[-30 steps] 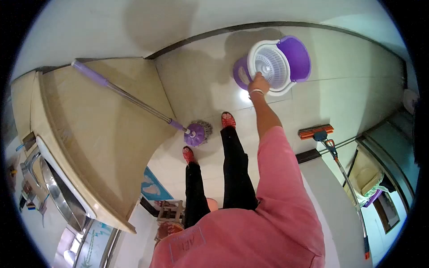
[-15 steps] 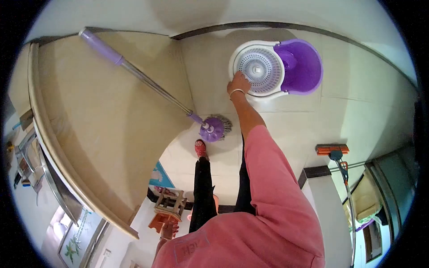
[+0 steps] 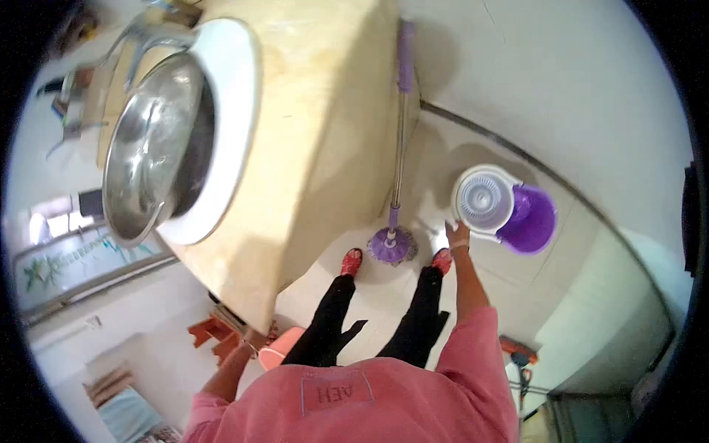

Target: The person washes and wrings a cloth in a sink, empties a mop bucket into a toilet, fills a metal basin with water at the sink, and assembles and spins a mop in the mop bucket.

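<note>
On the floor to the right stands a mop bucket (image 3: 545, 230), purple with a white spin basket (image 3: 484, 199) on its left side. My right hand (image 3: 458, 235) is beside the basket's near rim, with its fingers apart and nothing in them. A spin mop (image 3: 399, 148) leans upright along the counter's side, its purple head (image 3: 390, 247) on the floor between my feet. My left hand (image 3: 255, 340) hangs low at my left, near the corner of the counter and a wooden stool. Its fingers are too small and blurred to make out.
The beige counter (image 3: 325, 96) fills the left, holding a tilted steel basin (image 3: 151, 151) over a white sink rim (image 3: 240, 125). A wooden stool (image 3: 214, 336) and a pink object (image 3: 279, 347) are below its corner. An orange-headed floor squeegee (image 3: 519, 350) stands at right.
My right hand has come off the bucket's rim and drawn back. The view has turned left and risen, bringing the sink and basin in. The mop still leans on the counter.
</note>
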